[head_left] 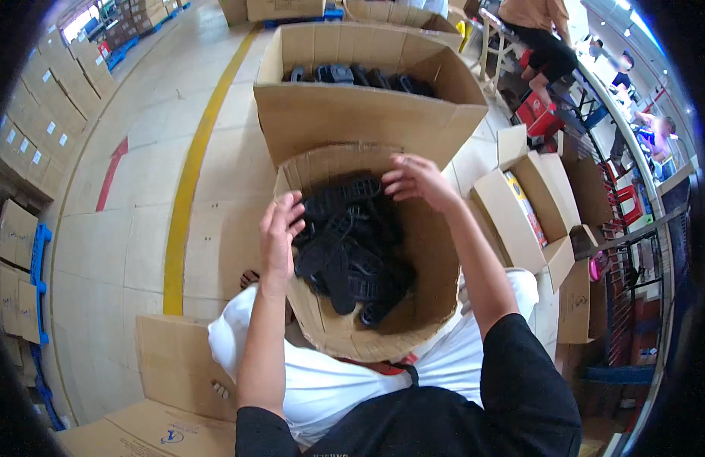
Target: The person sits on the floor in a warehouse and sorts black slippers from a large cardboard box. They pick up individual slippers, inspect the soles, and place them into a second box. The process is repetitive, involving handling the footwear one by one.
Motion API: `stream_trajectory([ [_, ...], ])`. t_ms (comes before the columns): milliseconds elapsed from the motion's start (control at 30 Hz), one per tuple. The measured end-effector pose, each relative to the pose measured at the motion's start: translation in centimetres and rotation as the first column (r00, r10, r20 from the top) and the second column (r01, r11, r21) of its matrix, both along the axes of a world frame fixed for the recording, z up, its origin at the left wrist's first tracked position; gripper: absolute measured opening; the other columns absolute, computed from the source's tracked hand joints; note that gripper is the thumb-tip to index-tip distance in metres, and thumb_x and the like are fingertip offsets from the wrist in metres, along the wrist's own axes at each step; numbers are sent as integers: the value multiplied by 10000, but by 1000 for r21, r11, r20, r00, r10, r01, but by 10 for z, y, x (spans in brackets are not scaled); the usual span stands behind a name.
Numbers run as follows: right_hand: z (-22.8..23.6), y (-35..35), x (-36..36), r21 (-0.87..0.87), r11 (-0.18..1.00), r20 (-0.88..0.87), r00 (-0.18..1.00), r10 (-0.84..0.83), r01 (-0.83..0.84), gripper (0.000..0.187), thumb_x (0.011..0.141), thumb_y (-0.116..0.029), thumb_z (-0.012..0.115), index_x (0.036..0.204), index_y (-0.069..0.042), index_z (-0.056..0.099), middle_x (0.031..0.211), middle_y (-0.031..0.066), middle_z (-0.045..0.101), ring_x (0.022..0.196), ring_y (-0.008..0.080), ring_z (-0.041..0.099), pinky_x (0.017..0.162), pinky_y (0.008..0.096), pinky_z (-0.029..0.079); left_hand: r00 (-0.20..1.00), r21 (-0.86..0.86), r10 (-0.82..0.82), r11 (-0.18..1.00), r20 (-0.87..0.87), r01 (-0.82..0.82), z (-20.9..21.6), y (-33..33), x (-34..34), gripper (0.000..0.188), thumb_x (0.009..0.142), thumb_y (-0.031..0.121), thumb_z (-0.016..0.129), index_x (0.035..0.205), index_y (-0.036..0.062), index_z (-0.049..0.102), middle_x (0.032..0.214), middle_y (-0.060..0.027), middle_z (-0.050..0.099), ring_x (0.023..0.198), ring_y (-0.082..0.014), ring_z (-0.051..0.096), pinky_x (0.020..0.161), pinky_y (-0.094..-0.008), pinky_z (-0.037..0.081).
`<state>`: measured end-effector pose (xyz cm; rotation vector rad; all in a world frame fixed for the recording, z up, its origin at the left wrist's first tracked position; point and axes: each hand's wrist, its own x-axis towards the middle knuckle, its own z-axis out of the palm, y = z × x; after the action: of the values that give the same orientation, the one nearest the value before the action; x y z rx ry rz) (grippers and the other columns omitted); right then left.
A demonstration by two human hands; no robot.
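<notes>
A pale factory floor (108, 266) spreads to the left of both hands, crossed by a yellow line (191, 198), with stacked cartons (44, 126) standing well beyond the left hand. Ahead of the hands sits a large open carton (367, 126), dark items (335, 74) inside it. Nearer, a round-sided carton (434, 266) stands open beneath and between the hands, while a smaller carton (501, 221), flaps out, lies to the right of the right forearm.

The left hand (276, 236) hovers at the carton's left edge, fingers loosely curled and apart; the right hand (421, 183) reaches in from the far right, fingers spread — neither pinches anything. Whether the left hand touches the rim cannot be told.

Between and below them, black slotted pieces (360, 255) lie jumbled in the round-sided carton. One long piece (345, 196), between the two hands' fingertips, runs left to right, its right end tipped toward the right hand; a narrow piece (337, 286), nearer the body, points its rounded end at the wearer.
</notes>
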<state>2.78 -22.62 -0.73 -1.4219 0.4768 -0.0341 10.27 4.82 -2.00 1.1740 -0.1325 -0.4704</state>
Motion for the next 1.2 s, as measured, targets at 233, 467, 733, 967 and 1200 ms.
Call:
stream_trajectory([
  [233, -212, 54, -55, -15, 999, -588, 809, 19, -34, 478, 789, -343, 577, 1155, -61, 457, 930, 136, 584, 780, 230, 591, 653, 349, 502, 997, -2, 66, 998, -31, -66, 12, 8, 3, 378, 824, 373, 503, 1040, 64, 499, 1044, -61, 510, 972, -155, 479, 798, -301, 366],
  [467, -335, 124, -107, 27, 1000, -763, 646, 22, -2, 675, 676, -275, 713, 1248, -150, 377, 870, 75, 568, 789, 210, 553, 736, 480, 443, 997, -17, 20, 1000, -78, -21, 10, -3, 4, 356, 821, 350, 513, 1021, 55, 507, 1031, -68, 514, 964, -158, 483, 793, -295, 369],
  [733, -398, 168, -105, -395, 911, -495, 864, -98, -123, 788, 626, -97, 742, 1283, -29, 312, 1035, 151, 558, 879, 200, 553, 795, 303, 452, 997, 33, 17, 999, -73, -14, -4, 2, 3, 217, 856, 283, 487, 944, 94, 545, 911, -15, 575, 801, -82, 545, 678, -229, 428],
  [967, -362, 144, -72, -18, 1000, -517, 855, -29, 24, 319, 633, -44, 709, 922, -56, 575, 688, 14, 546, 548, 116, 472, 478, 236, 358, 997, 64, -82, 995, -8, 82, -6, -16, -5, 265, 833, 333, 527, 952, 97, 555, 881, 18, 552, 809, -60, 511, 692, -204, 402],
  [1200, -312, 169, -62, 329, 942, -471, 853, 222, -64, 511, 657, -50, 678, 1124, -71, 472, 1124, 117, 509, 1024, 270, 497, 787, 360, 420, 994, 186, -21, 982, 110, 0, -36, -14, -9, 256, 825, 313, 537, 960, 96, 555, 840, -1, 561, 752, -82, 525, 632, -229, 423],
])
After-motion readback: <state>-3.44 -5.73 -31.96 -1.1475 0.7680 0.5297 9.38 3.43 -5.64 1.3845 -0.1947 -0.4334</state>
